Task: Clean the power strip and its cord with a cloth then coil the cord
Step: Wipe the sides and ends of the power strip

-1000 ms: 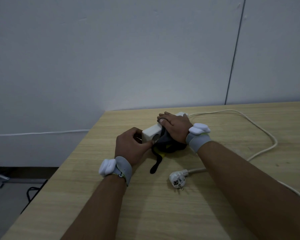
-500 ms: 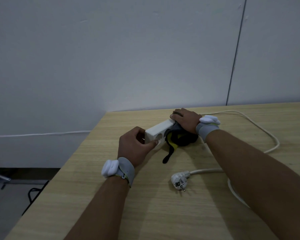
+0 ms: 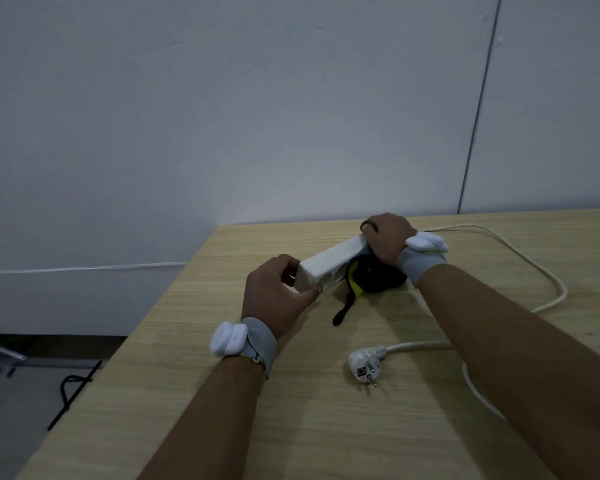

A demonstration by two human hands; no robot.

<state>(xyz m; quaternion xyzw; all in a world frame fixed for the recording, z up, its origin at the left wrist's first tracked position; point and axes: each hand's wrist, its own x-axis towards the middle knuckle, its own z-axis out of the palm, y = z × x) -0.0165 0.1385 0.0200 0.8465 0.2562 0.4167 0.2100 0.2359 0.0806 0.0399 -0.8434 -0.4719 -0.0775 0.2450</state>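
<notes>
1. Fingers of the left hand (image 3: 274, 299) are curled round the near-left end of the power strip (image 3: 329, 265), thumb on the near side by a socket and the others behind it, pinning it.
2. Over at the strip's far-right end, the right hand (image 3: 388, 240) presses down with its fingers curled over a dark cloth (image 3: 378, 277) with yellow trim, bunched against the strip's near side; a tail of it trails toward the near edge.
3. Lying slantwise on the wooden table (image 3: 222, 393) near its far-left corner, the strip has its socket face turned toward the camera.
4. Its white cord (image 3: 541, 268) loops off to the right and comes back to the plug (image 3: 362, 365), lying loose, near and right of centre.
5. Judging by looks, the strip is light, rigid plastic and apt to skid, so holding one end while wiping is sound.
6. That cord seems springy and should be gripped close to the strip for wiping, then coiled from there.
</notes>
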